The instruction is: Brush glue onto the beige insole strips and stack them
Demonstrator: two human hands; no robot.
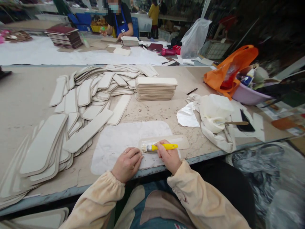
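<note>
One yellow-handled brush is gripped between the thumb and fingers of the right hand, its pale bristles pointed leftward from the grip. One pale strip, round-cornered, is laid flat under the brush and is seen to extend past the grip on the right. One left hand is placed just left of the grip, fingers bent, fingertips near the strip's left end; whether anything is pinched there cannot be told. One white sheet is spread below the strip and leftward of the grip.

Many loose pale pieces are heaped to the left of the grip and beyond it. One neat stack of similar pieces is stood beyond the grip. To the right of the grip are found: one torn white paper; one whitish container, with a wooden stick set across its near side; one dark flat object. Farther right and beyond, one orange bag is placed against one lilac basin. Far beyond the grip, one co-worker is seen behind a white-covered table.
</note>
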